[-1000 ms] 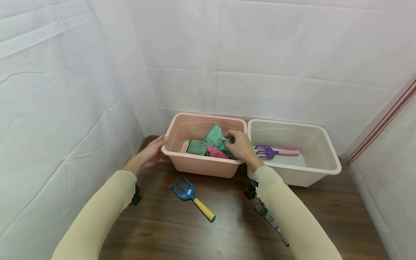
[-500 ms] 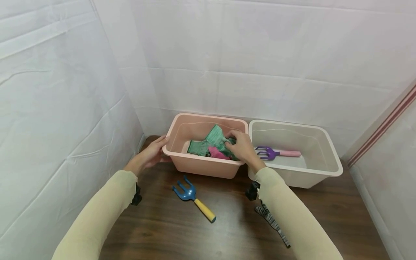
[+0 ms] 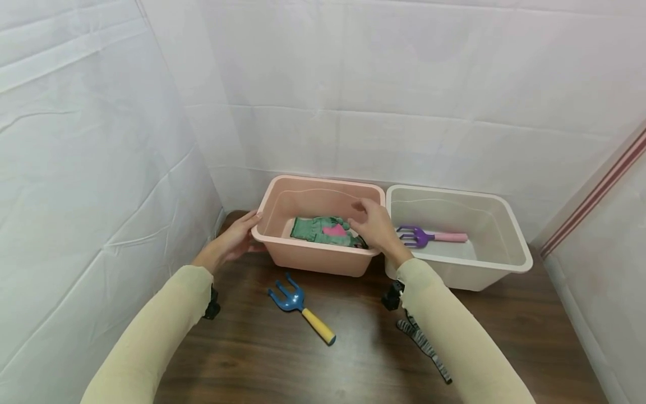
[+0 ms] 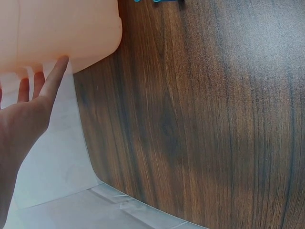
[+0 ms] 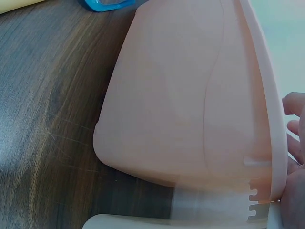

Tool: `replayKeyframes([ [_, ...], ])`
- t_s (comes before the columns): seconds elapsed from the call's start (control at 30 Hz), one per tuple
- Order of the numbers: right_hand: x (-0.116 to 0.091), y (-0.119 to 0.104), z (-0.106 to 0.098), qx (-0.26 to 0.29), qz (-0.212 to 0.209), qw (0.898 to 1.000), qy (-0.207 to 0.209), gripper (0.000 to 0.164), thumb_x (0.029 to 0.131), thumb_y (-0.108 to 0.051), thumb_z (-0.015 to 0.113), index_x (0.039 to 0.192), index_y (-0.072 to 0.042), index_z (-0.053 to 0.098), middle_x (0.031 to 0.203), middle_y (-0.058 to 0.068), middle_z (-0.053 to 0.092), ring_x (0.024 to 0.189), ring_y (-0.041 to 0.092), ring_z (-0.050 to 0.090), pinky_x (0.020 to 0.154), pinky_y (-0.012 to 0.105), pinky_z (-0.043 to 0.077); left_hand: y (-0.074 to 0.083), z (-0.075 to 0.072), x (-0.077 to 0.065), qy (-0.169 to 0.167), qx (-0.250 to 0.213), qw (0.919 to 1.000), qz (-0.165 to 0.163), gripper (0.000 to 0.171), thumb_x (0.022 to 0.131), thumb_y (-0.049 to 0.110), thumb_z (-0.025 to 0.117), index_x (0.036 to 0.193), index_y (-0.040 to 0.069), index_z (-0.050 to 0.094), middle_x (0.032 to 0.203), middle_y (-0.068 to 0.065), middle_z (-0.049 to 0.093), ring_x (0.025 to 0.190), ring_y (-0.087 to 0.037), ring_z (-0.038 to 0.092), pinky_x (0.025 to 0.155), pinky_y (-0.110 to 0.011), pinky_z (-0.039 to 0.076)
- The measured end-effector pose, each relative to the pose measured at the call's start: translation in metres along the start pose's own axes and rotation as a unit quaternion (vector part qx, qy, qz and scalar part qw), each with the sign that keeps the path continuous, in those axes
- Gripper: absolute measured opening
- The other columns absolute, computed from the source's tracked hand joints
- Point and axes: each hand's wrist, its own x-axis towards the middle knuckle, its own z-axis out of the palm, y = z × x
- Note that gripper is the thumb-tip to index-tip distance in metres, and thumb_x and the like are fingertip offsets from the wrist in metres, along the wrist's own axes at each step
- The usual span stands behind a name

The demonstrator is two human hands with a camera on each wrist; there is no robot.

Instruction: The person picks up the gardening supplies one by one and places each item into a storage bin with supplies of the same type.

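Fingers of the right hand parted, loosely bent, holding nothing I can see, over the right end of the pink bin. Inside, green glove lies left-to-right, cuff left. Left hand touches bin's left end, fingers extended. Both forearms reach from near side.

right hand: let go, thumb and fingers parted | green gloves: raised cuff gone from view, now flatter

Creased white sheeting around a wood-grain tabletop
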Motion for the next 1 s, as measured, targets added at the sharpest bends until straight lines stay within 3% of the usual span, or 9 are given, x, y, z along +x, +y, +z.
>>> replayKeyframes([
  [0.47, 0.007, -0.007, -0.017, 0.018, 0.033, 0.997, -0.070, 0.046, 0.100, -0.022, 0.075, 0.139, -0.001, 0.062, 0.140, 0.020, 0.064, 0.133, 0.036, 0.057, 0.114, 0.051, 0.046, 0.001, 0.004, 0.003, -0.008, 0.003, 1.0000, 0.001, 0.065, 0.118, 0.037, 0.037, 0.172, 0.018, 0.007, 0.175, -0.018, 0.015, 0.160, -0.039, 0.016, 0.118, -0.075, 0.027],
  [0.7, 0.005, -0.015, -0.034, 0.028, 0.001, 0.996, -0.089, 0.052, 0.102, -0.030, 0.075, 0.144, -0.004, 0.060, 0.145, 0.020, 0.060, 0.136, 0.038, 0.054, 0.115, 0.053, 0.045, 0.002, 0.003, 0.000, -0.004, 0.005, 1.0000, 0.007, 0.065, 0.117, 0.037, 0.038, 0.172, 0.018, 0.009, 0.175, -0.018, 0.017, 0.160, -0.038, 0.017, 0.117, -0.076, 0.028],
  [1.0, -0.014, -0.020, -0.063, 0.025, -0.050, 0.994, -0.099, 0.051, 0.103, -0.025, 0.073, 0.148, -0.007, 0.058, 0.147, 0.014, 0.059, 0.136, 0.035, 0.054, 0.115, 0.055, 0.044, 0.001, 0.003, 0.004, -0.006, 0.007, 0.9999, 0.004, 0.066, 0.117, 0.038, 0.039, 0.172, 0.018, 0.009, 0.175, -0.017, 0.016, 0.160, -0.038, 0.017, 0.118, -0.076, 0.025],
])
